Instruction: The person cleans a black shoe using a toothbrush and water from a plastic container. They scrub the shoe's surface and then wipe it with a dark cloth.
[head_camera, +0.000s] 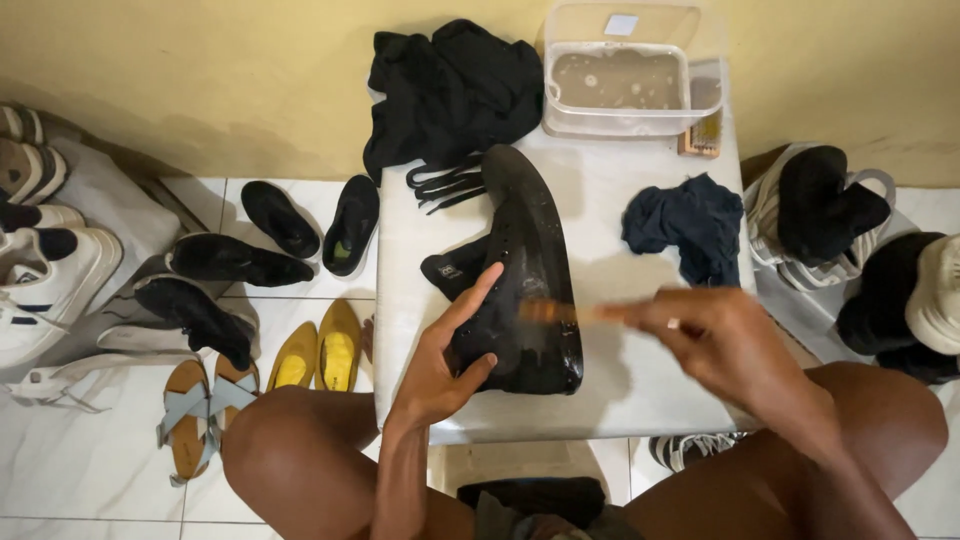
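Black shoe (525, 270) lies on white table (600, 390), long way pointing away from person. Left hand (440, 365) grip clamped on its side. Right hand (715, 340) pinches blurry brush (560, 312) just right of the shoe, bristles over it.

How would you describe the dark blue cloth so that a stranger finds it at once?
Start at the white table against the yellow wall. On its right half, below the clear plastic tub, lies the crumpled dark blue cloth. Unlike the black garment at the far left corner, it is blue and smaller.
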